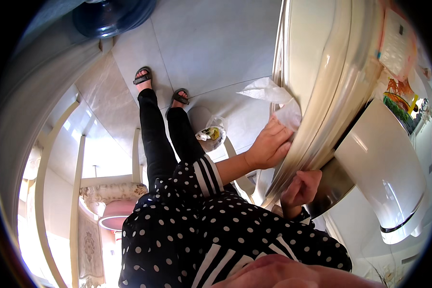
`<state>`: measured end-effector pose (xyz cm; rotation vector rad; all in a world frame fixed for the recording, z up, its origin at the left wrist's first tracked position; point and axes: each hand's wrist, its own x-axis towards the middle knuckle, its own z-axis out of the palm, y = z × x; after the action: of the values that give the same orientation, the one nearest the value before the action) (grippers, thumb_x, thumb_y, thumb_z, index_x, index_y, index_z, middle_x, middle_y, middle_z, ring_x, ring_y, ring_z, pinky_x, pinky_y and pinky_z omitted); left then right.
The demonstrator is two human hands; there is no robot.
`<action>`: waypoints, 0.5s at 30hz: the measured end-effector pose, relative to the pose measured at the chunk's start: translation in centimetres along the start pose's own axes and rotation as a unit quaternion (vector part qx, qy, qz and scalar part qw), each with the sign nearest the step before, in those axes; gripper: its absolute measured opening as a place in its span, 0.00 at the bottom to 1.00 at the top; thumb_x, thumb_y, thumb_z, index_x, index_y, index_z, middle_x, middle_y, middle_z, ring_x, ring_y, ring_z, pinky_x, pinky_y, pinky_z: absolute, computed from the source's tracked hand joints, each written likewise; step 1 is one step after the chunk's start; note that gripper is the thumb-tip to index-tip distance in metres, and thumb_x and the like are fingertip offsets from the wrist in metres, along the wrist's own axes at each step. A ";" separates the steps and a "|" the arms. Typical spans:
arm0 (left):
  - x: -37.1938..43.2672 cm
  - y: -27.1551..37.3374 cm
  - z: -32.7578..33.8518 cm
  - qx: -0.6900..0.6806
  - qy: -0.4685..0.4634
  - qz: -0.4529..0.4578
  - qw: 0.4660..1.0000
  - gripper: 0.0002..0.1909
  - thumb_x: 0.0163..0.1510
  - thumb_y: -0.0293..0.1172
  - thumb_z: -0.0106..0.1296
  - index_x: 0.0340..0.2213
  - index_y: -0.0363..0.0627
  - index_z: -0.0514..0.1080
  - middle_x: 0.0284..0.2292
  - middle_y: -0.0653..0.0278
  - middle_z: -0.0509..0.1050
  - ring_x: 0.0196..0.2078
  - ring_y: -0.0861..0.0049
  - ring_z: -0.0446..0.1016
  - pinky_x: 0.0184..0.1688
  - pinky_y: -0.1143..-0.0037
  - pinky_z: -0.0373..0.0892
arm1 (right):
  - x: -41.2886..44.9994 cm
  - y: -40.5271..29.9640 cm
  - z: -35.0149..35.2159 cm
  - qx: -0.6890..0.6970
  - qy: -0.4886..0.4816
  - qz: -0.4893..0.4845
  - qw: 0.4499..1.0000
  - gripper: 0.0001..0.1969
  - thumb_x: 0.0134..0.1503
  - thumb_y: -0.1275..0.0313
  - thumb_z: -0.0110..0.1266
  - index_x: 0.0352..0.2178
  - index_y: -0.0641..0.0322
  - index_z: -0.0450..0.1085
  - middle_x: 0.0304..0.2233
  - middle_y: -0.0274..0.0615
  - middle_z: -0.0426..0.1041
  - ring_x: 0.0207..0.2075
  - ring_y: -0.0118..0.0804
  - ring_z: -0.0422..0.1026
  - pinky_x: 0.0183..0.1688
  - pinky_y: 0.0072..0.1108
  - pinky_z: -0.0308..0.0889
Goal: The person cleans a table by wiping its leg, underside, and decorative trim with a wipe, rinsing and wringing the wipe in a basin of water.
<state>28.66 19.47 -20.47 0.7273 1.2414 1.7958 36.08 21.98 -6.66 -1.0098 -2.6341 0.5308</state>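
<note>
My left hand [270, 145] holds a crumpled white tissue or thin cloth [291, 115] against the moulded edge of a cream cabinet [324, 90]. One end of the white sheet sticks out past the fingers over the floor. Nearer my body, my right hand [301, 189] is curled like a fist beside the lower end of the same edge, and nothing shows in it. What lies under its fingers is hidden.
A lined waste bin [216, 134] with litter stands by my feet. Cream chairs [77, 201] are at lower left, a large blue bottle [111, 18] at upper left. A white rounded appliance [385, 162] and packages [399, 97] sit on the right.
</note>
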 end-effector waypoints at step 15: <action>-3.9 -2.3 2.1 0.053 -0.152 0.053 0.986 0.13 0.49 0.35 0.47 0.36 0.42 0.69 0.47 0.51 0.63 0.57 0.42 0.49 0.55 0.46 0.43 | -0.5 0.1 0.1 0.010 0.006 0.019 1.000 0.07 0.45 0.82 0.45 0.28 0.67 0.68 0.23 0.42 0.65 0.24 0.35 0.60 0.28 0.19 0.55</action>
<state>32.99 17.50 -21.91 1.1018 1.1161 1.6361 36.46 21.75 -6.84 -1.0548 -2.5999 0.5561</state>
